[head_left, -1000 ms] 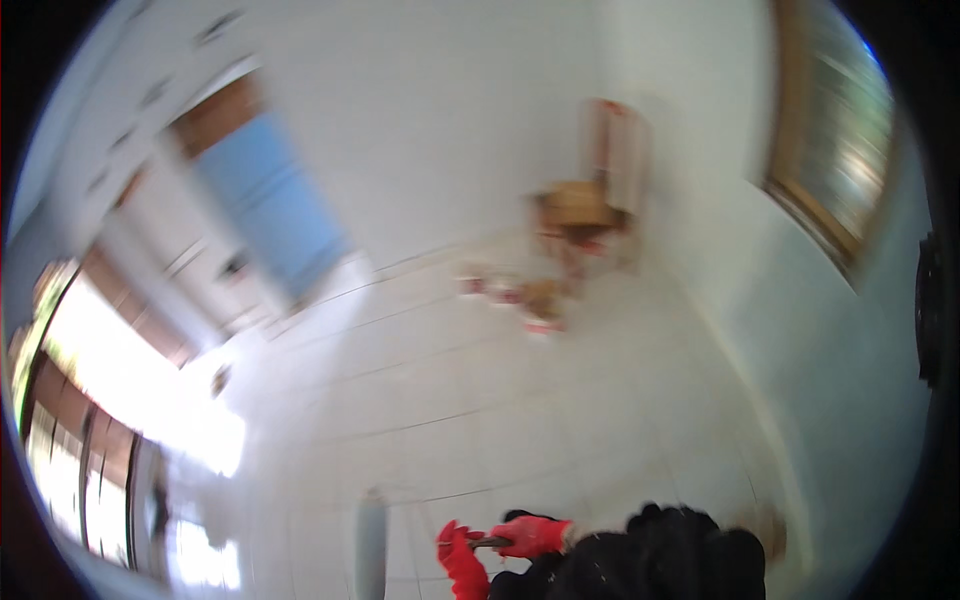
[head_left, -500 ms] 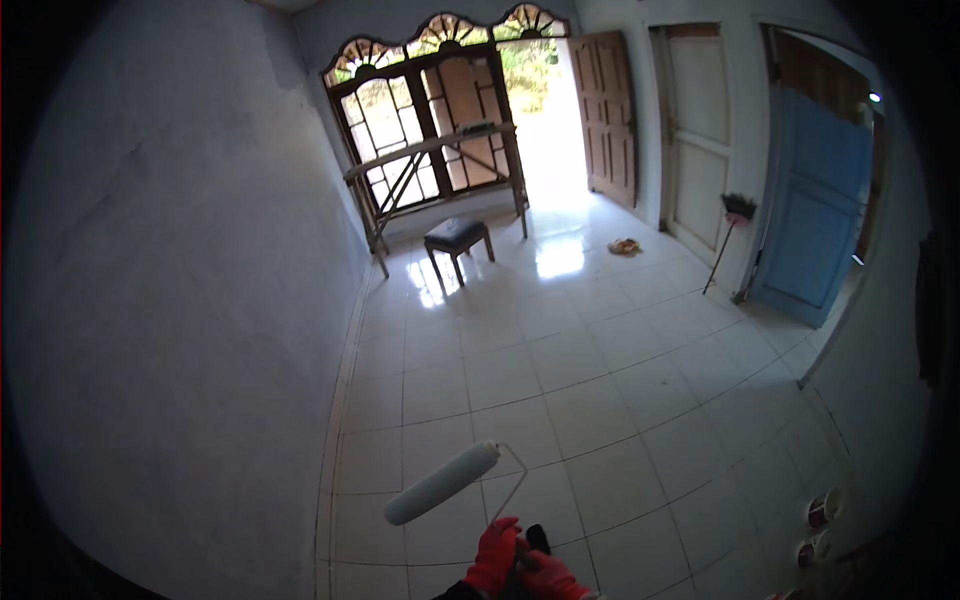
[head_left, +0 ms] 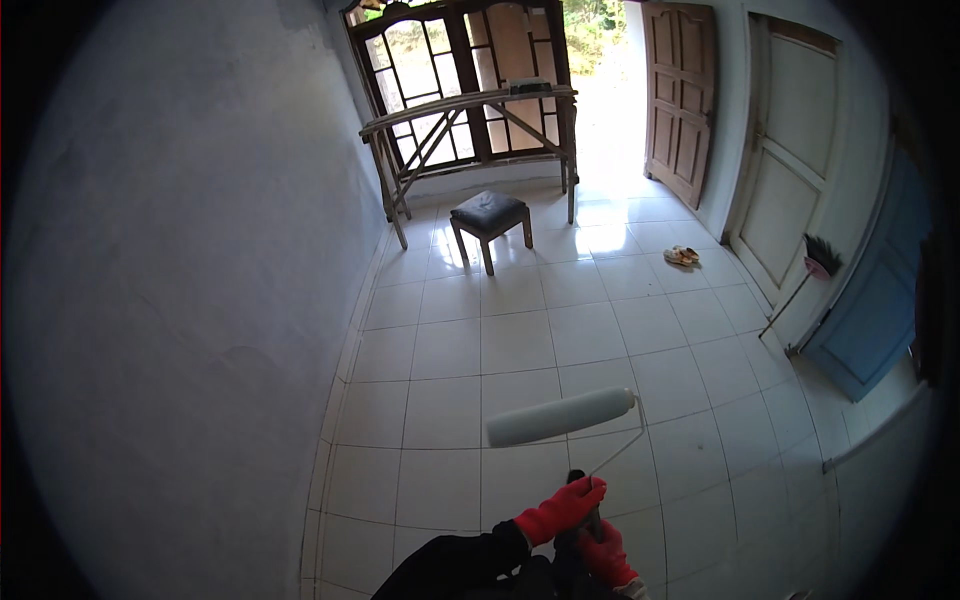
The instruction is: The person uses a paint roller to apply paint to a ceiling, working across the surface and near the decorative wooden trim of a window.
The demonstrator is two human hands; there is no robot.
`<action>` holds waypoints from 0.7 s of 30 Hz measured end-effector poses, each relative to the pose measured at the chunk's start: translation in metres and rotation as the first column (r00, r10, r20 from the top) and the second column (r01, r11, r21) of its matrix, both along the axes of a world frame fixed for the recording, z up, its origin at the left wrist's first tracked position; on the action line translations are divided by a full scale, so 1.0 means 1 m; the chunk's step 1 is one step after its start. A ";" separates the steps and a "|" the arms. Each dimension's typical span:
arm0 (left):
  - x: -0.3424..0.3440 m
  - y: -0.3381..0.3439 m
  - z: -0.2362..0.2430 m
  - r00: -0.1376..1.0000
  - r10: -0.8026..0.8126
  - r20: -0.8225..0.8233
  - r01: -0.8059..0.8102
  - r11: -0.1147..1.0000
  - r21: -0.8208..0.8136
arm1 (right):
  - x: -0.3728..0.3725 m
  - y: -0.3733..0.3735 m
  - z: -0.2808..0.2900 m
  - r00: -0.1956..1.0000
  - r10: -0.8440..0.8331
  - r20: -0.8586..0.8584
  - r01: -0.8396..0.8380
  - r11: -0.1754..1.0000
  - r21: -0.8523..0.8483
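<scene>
A paint roller (head_left: 560,418) with a long pale sleeve and a bent wire frame is held out over the tiled floor. My left hand (head_left: 562,510), in a red glove, closes around it where the wire meets the dark handle. Just below and to the right, my right hand (head_left: 607,556), also red-gloved, is wrapped around the handle's lower part. Much of the handle is hidden by the gloves. A small dark shape (head_left: 575,476) shows just beyond my left hand; I cannot tell what it is. The roller sleeve touches neither wall nor floor.
A bare grey-white wall (head_left: 200,300) runs along the left. Ahead stand a padded stool (head_left: 489,212) and a wooden trestle (head_left: 440,104) before the window. Sandals (head_left: 682,257) lie near the open brown door (head_left: 680,95). A broom (head_left: 818,262) leans by the blue door (head_left: 870,290) at right.
Both hands and the roller have moved right and slightly up in view, and the sleeve lies closer to level. The view has tilted down and shifted left. Both hands keep their grip.
</scene>
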State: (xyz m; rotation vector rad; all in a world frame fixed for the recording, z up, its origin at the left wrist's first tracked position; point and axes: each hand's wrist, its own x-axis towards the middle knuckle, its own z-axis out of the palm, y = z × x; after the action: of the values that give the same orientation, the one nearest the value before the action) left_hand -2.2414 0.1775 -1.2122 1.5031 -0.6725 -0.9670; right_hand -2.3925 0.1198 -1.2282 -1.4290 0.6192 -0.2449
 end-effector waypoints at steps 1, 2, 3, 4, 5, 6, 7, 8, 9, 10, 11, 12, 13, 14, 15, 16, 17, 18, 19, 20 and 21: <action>0.023 -0.013 0.000 1.000 0.013 -0.006 -0.013 1.000 0.003 | 0.024 -0.017 0.006 1.000 0.013 -0.006 -0.013 1.000 0.003; 0.048 -0.025 -0.001 0.984 0.028 -0.178 -0.027 1.000 0.011 | 0.055 -0.038 0.018 1.000 -0.007 -0.010 0.007 0.998 0.056; 0.074 -0.035 -0.001 0.938 0.047 -0.343 -0.043 0.999 0.020 | 0.083 -0.057 0.024 1.000 -0.024 -0.014 0.026 0.994 0.110; 0.103 -0.041 -0.006 0.946 0.060 -0.319 -0.049 0.998 0.042 | 0.108 -0.084 0.008 1.000 -0.003 -0.023 0.002 1.000 -0.022; 0.130 -0.045 -0.014 0.945 0.064 -0.320 -0.052 0.998 0.047 | 0.135 -0.112 -0.004 1.000 0.001 -0.024 -0.001 1.000 -0.017; 0.157 -0.043 -0.021 0.924 0.179 -0.337 -0.146 0.982 0.120 | 0.162 -0.134 -0.014 0.999 -0.029 -0.013 0.029 1.000 0.007; 0.185 -0.037 -0.028 0.894 0.288 -0.345 -0.232 0.953 0.193 | 0.188 -0.148 -0.017 0.998 -0.065 -0.003 0.065 0.997 0.032; 0.211 -0.022 -0.036 0.862 0.390 -0.324 -0.345 0.919 0.188 | 0.218 -0.160 -0.002 0.998 -0.059 -0.002 0.059 0.997 0.043; 0.235 -0.006 -0.043 0.817 0.489 -0.305 -0.456 0.872 0.178 | 0.252 -0.178 0.023 0.997 0.004 -0.076 0.004 0.994 0.106; 0.259 0.007 -0.042 0.712 0.606 -0.356 -0.549 0.796 0.256 | 0.282 -0.195 0.038 0.987 0.060 -0.149 -0.035 0.986 0.166; 0.281 0.021 -0.041 0.589 0.707 -0.391 -0.622 0.706 0.339 | 0.310 -0.208 0.040 0.987 0.056 -0.148 -0.031 0.985 0.168; 0.296 0.035 -0.047 0.505 0.793 -0.342 -0.697 0.608 0.380 | 0.338 -0.219 0.039 0.985 0.082 -0.153 -0.056 0.984 0.171; 0.314 0.041 -0.050 0.400 0.861 -0.313 -0.752 0.504 0.424 | 0.366 -0.233 0.036 0.982 0.100 -0.159 -0.073 0.983 0.168; 0.329 0.051 -0.060 0.334 0.898 -0.286 -0.788 0.432 0.438 | 0.393 -0.247 0.032 0.982 0.136 -0.134 -0.116 0.983 0.144; 0.346 0.054 -0.062 0.277 0.925 -0.259 -0.793 0.372 0.482 | 0.421 -0.259 0.030 0.981 0.129 -0.142 -0.109 0.984 0.143; 0.366 0.058 -0.066 0.163 0.939 -0.303 -0.790 0.308 0.529 | 0.452 -0.268 0.033 0.981 0.149 -0.128 -0.128 0.979 0.156; 0.387 0.056 -0.074 0.165 0.939 -0.301 -0.786 0.310 0.535 | 0.480 -0.278 0.034 0.979 0.166 -0.115 -0.146 0.975 0.168; 0.414 0.050 -0.077 0.133 0.944 -0.302 -0.787 0.285 0.547 | 0.510 -0.287 0.032 0.975 0.187 -0.120 -0.166 0.971 0.171; 0.441 0.042 -0.081 0.101 0.948 -0.303 -0.787 0.262 0.559 | 0.535 -0.294 0.029 0.975 0.184 -0.123 -0.162 0.972 0.171; 0.473 0.028 -0.089 0.135 0.939 -0.317 -0.797 0.293 0.528 | 0.558 -0.301 0.025 0.974 0.186 -0.130 -0.157 0.966 0.206; 0.516 0.009 -0.097 0.167 0.931 -0.325 -0.789 0.324 0.523 | 0.590 -0.312 0.023 0.974 0.187 -0.129 -0.154 0.961 0.230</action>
State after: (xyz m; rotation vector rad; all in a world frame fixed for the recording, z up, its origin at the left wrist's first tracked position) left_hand -1.7250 0.1865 -1.3088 1.3241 0.8358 -0.4746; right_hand -1.8025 -0.1925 -1.2050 -1.2851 0.6200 0.0672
